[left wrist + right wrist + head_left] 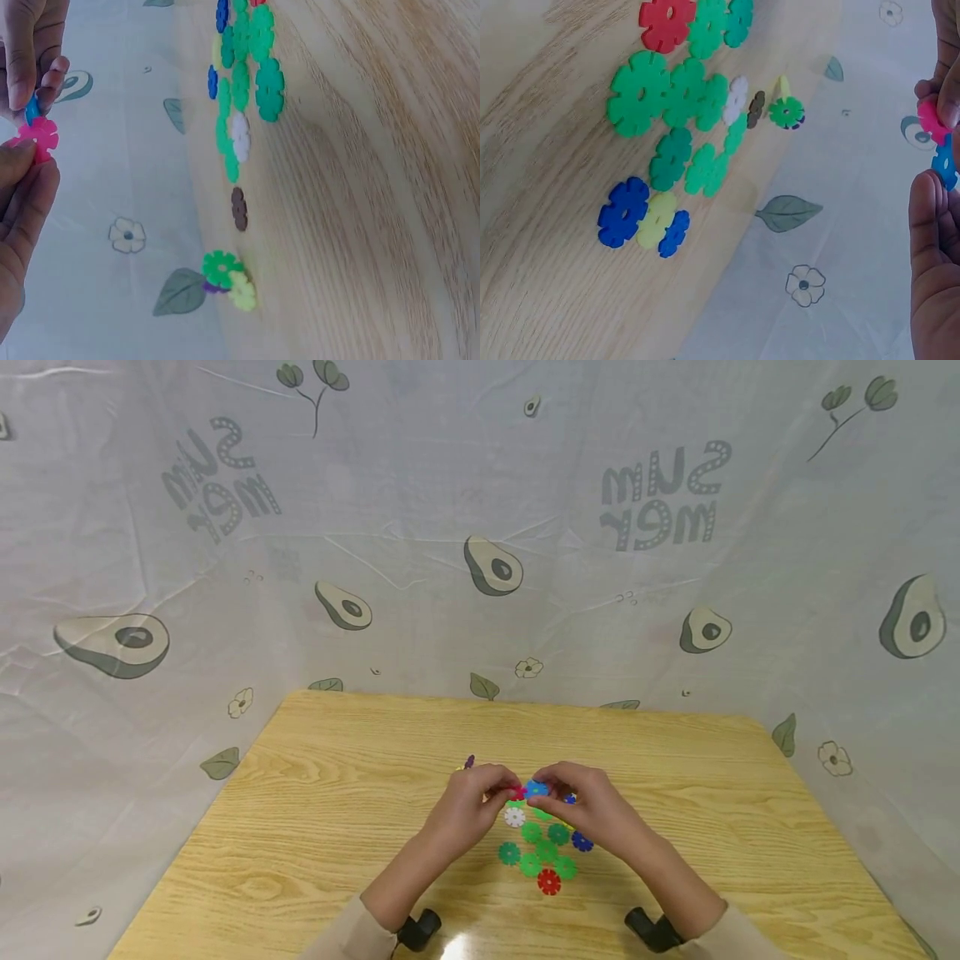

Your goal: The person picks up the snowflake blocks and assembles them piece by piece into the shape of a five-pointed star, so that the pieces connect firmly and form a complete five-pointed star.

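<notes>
Above the table, my left hand [471, 802] pinches a pink slotted flower disc [43, 136] between thumb and fingers. A blue slotted disc [536, 789] is pinched by my right hand [588, 802]. The two discs meet edge to edge, the blue one turned at an angle to the pink in the left wrist view; how deep their slots sit in each other I cannot tell. Beneath the hands lie several green discs [637, 94], a white disc [514, 817], a red disc [549, 882] and a dark blue disc [623, 213].
Beyond the left hand stands a small cluster of joined discs, with a green disc [222, 268], a yellow disc [242, 291] and a bit of purple. A brown disc [239, 208] lies near it. A printed curtain [420, 635] hangs behind the wooden table [300, 827].
</notes>
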`<state>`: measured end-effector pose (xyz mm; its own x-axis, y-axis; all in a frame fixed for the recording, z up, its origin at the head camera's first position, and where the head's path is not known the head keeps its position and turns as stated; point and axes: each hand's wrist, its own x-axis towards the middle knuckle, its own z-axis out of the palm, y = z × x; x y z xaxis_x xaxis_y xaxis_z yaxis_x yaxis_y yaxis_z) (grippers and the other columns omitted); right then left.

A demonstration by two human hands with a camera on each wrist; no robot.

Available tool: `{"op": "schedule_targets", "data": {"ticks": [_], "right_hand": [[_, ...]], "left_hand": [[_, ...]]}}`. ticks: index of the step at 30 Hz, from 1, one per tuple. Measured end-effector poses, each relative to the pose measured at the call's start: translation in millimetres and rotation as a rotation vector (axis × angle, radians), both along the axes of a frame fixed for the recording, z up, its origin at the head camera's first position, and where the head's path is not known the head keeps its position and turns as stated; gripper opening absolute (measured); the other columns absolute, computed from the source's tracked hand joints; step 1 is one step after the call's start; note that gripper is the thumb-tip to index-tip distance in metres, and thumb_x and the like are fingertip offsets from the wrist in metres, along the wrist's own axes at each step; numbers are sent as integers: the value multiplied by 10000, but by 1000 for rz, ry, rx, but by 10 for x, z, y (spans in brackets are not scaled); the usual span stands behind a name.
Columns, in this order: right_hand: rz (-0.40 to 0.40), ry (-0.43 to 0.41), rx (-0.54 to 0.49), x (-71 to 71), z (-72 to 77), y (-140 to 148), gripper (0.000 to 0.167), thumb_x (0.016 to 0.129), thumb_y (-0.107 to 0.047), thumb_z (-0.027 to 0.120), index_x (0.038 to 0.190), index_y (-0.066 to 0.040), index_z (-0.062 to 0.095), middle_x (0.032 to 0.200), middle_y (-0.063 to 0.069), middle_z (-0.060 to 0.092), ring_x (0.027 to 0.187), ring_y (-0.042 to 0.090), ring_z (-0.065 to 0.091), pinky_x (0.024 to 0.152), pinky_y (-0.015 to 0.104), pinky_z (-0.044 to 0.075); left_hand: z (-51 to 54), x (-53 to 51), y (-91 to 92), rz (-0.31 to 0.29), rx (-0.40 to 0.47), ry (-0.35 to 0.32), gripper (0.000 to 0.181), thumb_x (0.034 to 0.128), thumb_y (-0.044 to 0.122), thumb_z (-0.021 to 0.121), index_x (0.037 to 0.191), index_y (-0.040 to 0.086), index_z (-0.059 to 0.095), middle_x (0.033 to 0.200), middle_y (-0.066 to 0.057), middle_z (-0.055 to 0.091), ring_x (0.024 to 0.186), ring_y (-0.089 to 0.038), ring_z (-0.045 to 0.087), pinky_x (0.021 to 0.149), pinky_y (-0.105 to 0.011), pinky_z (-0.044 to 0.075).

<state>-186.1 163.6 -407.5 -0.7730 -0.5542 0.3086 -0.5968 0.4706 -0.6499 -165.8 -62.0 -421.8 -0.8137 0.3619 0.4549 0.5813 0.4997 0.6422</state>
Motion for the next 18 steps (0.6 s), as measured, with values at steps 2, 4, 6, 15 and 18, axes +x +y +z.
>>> {"op": "schedule_targets", "data": {"ticks": [2, 4, 6, 15, 18], "right_hand": [[13, -1, 5, -1, -4, -16, 186, 961, -186, 769, 1104, -70, 745, 924, -20, 731, 786, -5, 627, 710, 235, 593], [23, -4, 10, 1, -11, -28, 181, 963, -185, 767, 1105, -76, 745, 929, -22, 736, 782, -15, 622, 702, 231, 590], [23, -11, 12, 9, -20, -38, 186, 957, -185, 772, 1110, -82, 746, 935, -22, 738, 779, -23, 619, 696, 226, 587], [12, 24, 27, 47, -72, -24, 194, 966, -192, 761, 1132, -95, 737, 947, -41, 723, 789, -25, 600, 686, 218, 571], [10, 32, 44, 49, -67, -23, 196, 972, -197, 754, 1142, -100, 735, 965, -46, 720, 800, -26, 596, 692, 222, 574]], "left_hand": [[-2, 8, -21, -4, -19, 18, 62, 976, 34, 706, 1005, 58, 755, 974, -64, 784, 870, -168, 744, 775, -217, 614], [-8, 14, -40, -9, -29, 34, 62, 976, 31, 706, 1000, 56, 757, 967, -67, 780, 872, -171, 744, 775, -215, 615], [-14, 17, -55, -14, -33, 46, 63, 974, 29, 706, 995, 55, 759, 960, -69, 777, 870, -172, 743, 772, -207, 613], [-23, 29, -33, -31, -34, 66, 53, 972, 28, 708, 995, 47, 752, 946, -76, 776, 831, -160, 736, 742, -178, 595], [-20, 24, -25, -32, -41, 68, 53, 975, 30, 704, 993, 48, 750, 944, -75, 773, 821, -155, 729, 732, -176, 591]]}}
